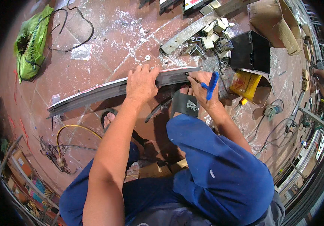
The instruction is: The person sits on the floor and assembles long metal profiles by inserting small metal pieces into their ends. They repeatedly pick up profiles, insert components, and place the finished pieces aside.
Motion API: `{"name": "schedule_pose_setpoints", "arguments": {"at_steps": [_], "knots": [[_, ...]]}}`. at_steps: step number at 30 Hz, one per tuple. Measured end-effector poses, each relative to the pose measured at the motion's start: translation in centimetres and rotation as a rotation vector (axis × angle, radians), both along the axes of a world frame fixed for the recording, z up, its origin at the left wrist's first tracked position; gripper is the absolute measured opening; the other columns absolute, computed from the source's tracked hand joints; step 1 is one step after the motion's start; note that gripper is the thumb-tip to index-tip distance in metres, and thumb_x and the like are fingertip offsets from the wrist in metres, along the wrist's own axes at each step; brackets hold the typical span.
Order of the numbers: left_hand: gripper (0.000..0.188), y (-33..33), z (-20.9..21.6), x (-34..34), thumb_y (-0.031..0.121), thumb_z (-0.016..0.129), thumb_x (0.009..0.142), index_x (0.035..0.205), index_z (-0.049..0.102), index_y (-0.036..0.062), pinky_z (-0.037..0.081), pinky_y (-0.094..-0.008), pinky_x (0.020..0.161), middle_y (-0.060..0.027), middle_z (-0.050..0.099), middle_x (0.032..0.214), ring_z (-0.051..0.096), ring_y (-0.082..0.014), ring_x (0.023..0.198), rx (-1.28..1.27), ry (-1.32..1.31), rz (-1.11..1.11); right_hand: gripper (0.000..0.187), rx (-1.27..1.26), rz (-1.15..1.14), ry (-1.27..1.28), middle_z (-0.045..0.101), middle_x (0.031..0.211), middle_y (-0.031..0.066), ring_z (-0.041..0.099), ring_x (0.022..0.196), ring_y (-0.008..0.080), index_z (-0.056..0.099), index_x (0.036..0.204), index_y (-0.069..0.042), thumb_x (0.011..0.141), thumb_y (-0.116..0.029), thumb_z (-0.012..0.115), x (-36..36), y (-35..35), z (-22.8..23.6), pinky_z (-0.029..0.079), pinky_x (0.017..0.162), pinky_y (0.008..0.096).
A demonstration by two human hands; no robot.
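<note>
A long dark grey metal profile (94,97) with a white strip along its far edge lies across in front of me, slightly slanted, its right end higher in view. My left hand (142,83) is wrapped over it right of its middle, fingers on the far side and thumb on the near side. At the profile's right end, my right hand (206,91) grips a blue-handled tool (213,83) with a forked handle; it could be pliers. The tool's dark tip meets the end of the profile, and the exact contact is too small to make out.
Beyond the right hand lie a pile of metal corner brackets (211,37), a flat metal bar (188,33), a black container (250,52) and a yellow bag (245,86). A green bag (32,43) and a black cable (92,30) are at far left. My sandalled foot (185,102) is close below the profile.
</note>
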State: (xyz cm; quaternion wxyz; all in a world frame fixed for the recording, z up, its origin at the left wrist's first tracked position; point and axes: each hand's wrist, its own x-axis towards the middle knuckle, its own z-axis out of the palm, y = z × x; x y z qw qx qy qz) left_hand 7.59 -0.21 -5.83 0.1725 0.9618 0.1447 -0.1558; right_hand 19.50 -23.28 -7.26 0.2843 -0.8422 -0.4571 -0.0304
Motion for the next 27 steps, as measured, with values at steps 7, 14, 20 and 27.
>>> {"name": "schedule_pose_setpoints", "arguments": {"at_steps": [7,14,20,27], "knots": [[0.055,0.0,-0.1,0.1,0.03,0.09,0.082,0.131,0.067,0.0214,0.048,-0.0514,0.103,-0.0089,0.064,0.125,0.06,-0.0315,0.125,-0.04,-0.016,0.009,0.014,-0.204,0.067,-0.079,0.074,0.102,0.0066,0.072,0.089,0.0323,0.075,0.098,-0.014,0.086,-0.018,0.082,1.0,-0.5,-1.3,0.054,0.078,0.046],[0.053,0.3,-0.2,0.2,0.032,0.088,0.085,0.134,0.067,0.0244,0.046,-0.0537,0.107,-0.0083,0.064,0.128,0.059,-0.0301,0.129,-0.037,0.008,0.017,0.02,-0.022,0.022,0.035,0.07,0.095,0.0079,0.069,0.084,0.0343,0.071,0.097,-0.014,0.087,-0.026,0.083,1.1,0.6,-0.3,0.056,0.074,0.0459],[0.057,0.2,-0.1,0.1,0.036,0.089,0.083,0.134,0.067,0.0223,0.048,-0.0517,0.101,-0.0087,0.065,0.125,0.06,-0.0316,0.125,-0.038,-0.006,0.008,0.025,-0.092,0.009,0.011,0.067,0.086,0.011,0.068,0.079,0.0363,0.068,0.088,-0.009,0.089,-0.026,0.086,1.4,1.0,-0.3,0.054,0.07,0.0466],[0.057,0.5,0.0,0.5,0.034,0.089,0.084,0.135,0.067,0.0247,0.048,-0.0526,0.105,-0.0079,0.064,0.127,0.059,-0.0302,0.128,-0.059,0.051,0.011,0.055,-0.022,0.07,0.215,0.062,0.134,0.0196,0.064,0.122,0.0392,0.064,0.134,-0.01,0.085,-0.015,0.086,1.7,-1.6,2.9,0.055,0.1,0.0462]]}}
